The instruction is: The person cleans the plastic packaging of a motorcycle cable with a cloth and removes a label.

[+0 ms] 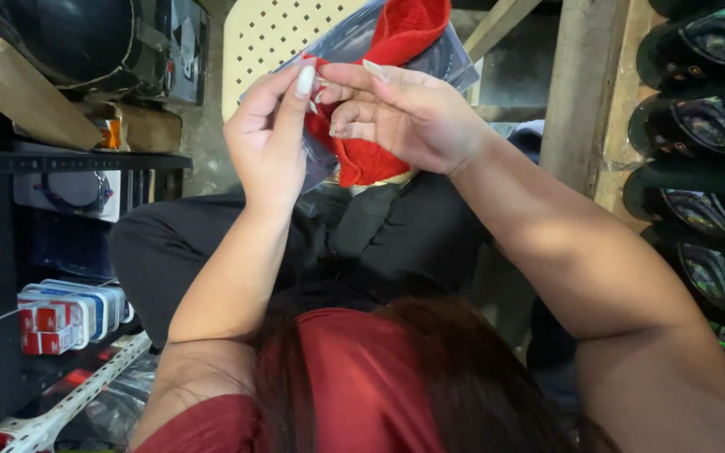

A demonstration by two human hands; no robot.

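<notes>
Between both hands — left hand and right hand pinch the clear bag edge, red cloth inside slanting up-right away from the fingers

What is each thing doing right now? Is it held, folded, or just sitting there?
Left hand: pinching the bag's edge.
Right hand: pinching the same edge.
Clear bag: held up in both hands, cloth inside.
Red cloth: bunched up in the bag.
Small boxes: stacked on the shelf, shut.
Cardboard box: lying on top of the shelf.

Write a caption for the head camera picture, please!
Both hands, left and right, pinch a clear bag holding red cloth.
</notes>
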